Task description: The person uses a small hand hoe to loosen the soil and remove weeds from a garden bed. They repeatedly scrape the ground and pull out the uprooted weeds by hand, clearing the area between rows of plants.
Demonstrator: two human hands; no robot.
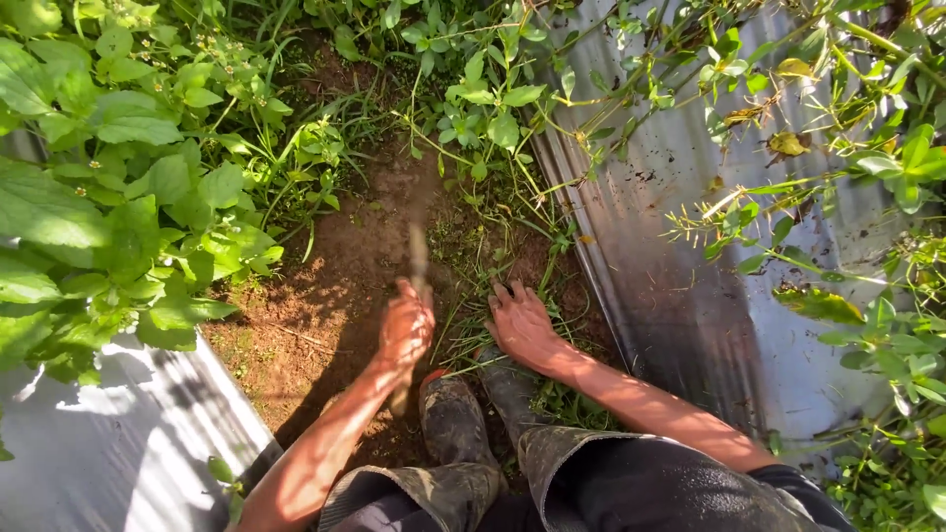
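While you crouch over the strip of bare soil [335, 286], your left hand [406, 325] is closed around the handle of a hand tool [418, 258]; its working end is motion-blurred against the earth ahead of your knuckles, so its exact shape cannot be told. Your right hand [519, 323] lies open, fingers spread, palm down on the weeds and grass [471, 296] just beside the tool, near the edge of the metal sheet [690, 266].

Handling note: the tool looks slim, stiff and light, a one-hand item; the grip belongs low on the handle, where your fist already sits. Mud on your boots [455, 419] suggests the handle may be gritty or damp, so hold it firmly. The weeds look soft and limp, likely to tear if pulled high; take them close to the ground.

Containers: none in view. Corrugated metal sheets flank the strip, one at right with specks of dirt and trailing stems on it, one at lower left [118, 433] under broad green leaves [99, 197].
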